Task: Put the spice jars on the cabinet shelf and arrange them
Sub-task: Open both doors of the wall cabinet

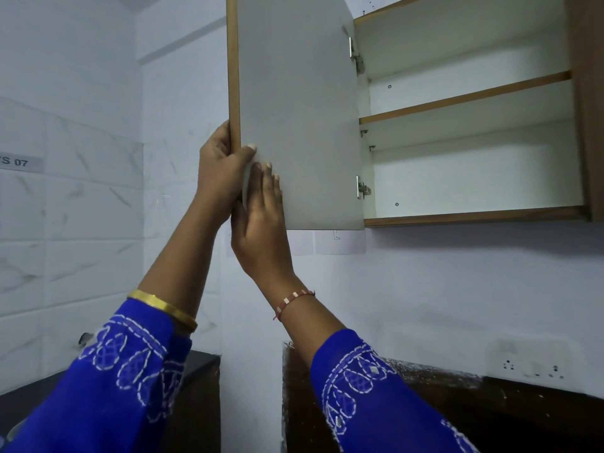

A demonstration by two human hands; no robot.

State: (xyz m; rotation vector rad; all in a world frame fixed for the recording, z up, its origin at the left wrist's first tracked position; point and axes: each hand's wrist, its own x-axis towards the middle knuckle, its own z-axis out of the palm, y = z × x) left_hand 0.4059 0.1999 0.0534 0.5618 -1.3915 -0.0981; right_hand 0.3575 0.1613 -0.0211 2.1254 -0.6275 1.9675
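The cabinet door [294,109] stands swung out wide, and both hands are on its free edge. The left hand [222,168] grips that edge, its fingers curled round the far side out of sight and its thumb across the white inner face. The right hand [261,223] lies flat on the inner face just below, its fingers [266,178] straight and pressed together.

The cabinet [474,125] shows 2 levels: an upper shelf [464,103] and a bottom board [474,215], and no jars are seen on either. No spice jars appear anywhere in view, so I cannot tell where they are; they may sit on the dark table [490,403] below, mostly hidden by the sleeves.

The risks, as I judge them:
- pushed harder, the door could strain its 2 hinges [361,188];
- let go, it might swing back across the opening and block the reach to the shelf.
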